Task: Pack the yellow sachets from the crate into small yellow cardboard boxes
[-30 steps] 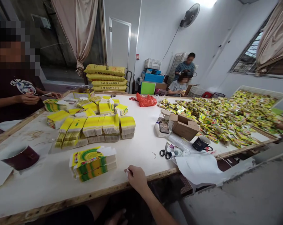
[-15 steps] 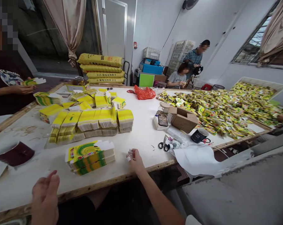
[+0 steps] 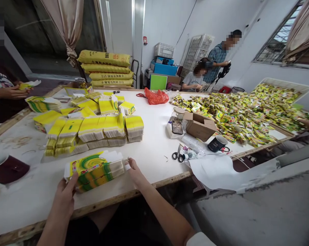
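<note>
A stack of flat yellow-and-green printed cartons (image 3: pixel 95 171) lies on the near part of the table. My left hand (image 3: pixel 67 191) is at its left end, thumb on the front face and the other fingers partly hidden behind the thumb and carton. My right hand (image 3: pixel 135 174) is beside the white flaps at the right end, fingers partly stretched, a white wrap on one finger. It is very close to the stack; whether it touches cannot be made out. Just behind stand rows of more bundled yellow cartons (image 3: pixel 93 128).
A dark mug (image 3: pixel 11 169) stands left, near loose rubber bands (image 3: pixel 18 140). Scissors (image 3: pixel 178 155), a phone (image 3: pixel 177 127), a cardboard box (image 3: pixel 199 126) and a black mug (image 3: pixel 218 144) lie right. Beyond are a red bag (image 3: pixel 156 96) and a heap of small packets (image 3: pixel 236 116). Other people work around the table.
My left hand has moved up and right onto the carton stack's left end. My right hand has moved left to its right end. The view has shifted slightly.
</note>
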Available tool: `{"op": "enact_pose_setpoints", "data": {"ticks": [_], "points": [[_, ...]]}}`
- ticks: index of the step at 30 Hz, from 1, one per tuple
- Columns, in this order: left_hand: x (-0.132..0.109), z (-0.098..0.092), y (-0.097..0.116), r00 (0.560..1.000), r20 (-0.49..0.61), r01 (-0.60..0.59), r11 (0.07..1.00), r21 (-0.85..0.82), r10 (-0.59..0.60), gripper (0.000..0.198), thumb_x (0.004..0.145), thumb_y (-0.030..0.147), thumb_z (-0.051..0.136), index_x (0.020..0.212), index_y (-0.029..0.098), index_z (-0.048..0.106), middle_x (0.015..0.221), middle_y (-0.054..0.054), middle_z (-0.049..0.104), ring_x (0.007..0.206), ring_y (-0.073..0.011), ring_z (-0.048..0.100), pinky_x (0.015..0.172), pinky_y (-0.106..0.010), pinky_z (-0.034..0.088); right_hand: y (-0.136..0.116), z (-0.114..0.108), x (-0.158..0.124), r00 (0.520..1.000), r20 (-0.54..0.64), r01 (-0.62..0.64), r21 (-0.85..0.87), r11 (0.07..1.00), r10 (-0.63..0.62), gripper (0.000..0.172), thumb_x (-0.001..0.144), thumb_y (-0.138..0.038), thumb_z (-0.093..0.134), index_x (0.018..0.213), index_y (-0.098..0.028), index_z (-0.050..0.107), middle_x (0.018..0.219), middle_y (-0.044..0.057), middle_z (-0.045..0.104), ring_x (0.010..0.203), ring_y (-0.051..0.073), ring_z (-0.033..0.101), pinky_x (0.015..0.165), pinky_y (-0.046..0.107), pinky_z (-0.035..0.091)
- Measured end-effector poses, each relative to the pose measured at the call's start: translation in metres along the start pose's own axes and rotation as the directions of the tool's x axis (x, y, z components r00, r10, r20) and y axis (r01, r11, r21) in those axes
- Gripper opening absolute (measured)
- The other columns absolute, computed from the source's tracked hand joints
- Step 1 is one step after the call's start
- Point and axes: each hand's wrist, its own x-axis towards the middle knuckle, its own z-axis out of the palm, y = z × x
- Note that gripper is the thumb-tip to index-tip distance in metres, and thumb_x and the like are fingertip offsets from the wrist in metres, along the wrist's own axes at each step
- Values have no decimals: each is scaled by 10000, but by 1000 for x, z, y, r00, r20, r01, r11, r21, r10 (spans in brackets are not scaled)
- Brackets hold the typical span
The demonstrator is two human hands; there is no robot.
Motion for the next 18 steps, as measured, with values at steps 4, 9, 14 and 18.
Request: {"op": "enact_pose_setpoints", "data": {"ticks": [4, 9, 14, 18], "points": [[4, 2, 5, 1000, 21, 17, 1000, -6, -16, 442, 420, 321, 777, 836, 212, 673, 636, 92, 663, 516, -78, 514, 445, -164, 341, -4, 13, 2, 999, 34, 9, 12, 1000, -10, 734, 791, -602, 587, 1360, -171, 413, 1378, 121, 505, 1288, 229, 466, 1091, 355, 329], [4, 11, 13, 999, -12, 45, 999, 24, -45, 239, 564, 189, 728, 792, 195, 657, 537, 90, 626, 441, -81, 475, 409, -164, 302, -16, 20, 0, 999, 51, 1, -2, 1000, -1, 635, 865, -553, 518, 1370, -187, 400, 1298, 96, 566, 1207, 205, 526, 1054, 348, 377], [1, 19, 16, 998, -49, 48, 999, 16, -47, 265, 589, 48, 652, 815, 186, 637, 554, 84, 650, 430, -103, 517, 376, -159, 334, -20, 26, 0, 998, 58, 37, -28, 999, -35, 464, 896, -461, 489, 1287, -212, 494, 1294, 67, 588, 1221, 196, 522, 1079, 356, 360], [-8, 23, 9, 999, -52, 11, 1000, -13, -12, 289, 583, 52, 669, 836, 186, 626, 525, 99, 608, 370, -75, 425, 344, -149, 291, -20, 22, -4, 998, 22, 55, -51, 997, -54, 403, 892, -451, 495, 1223, -227, 550, 1304, 44, 590, 1268, 203, 483, 1104, 365, 329]]}}
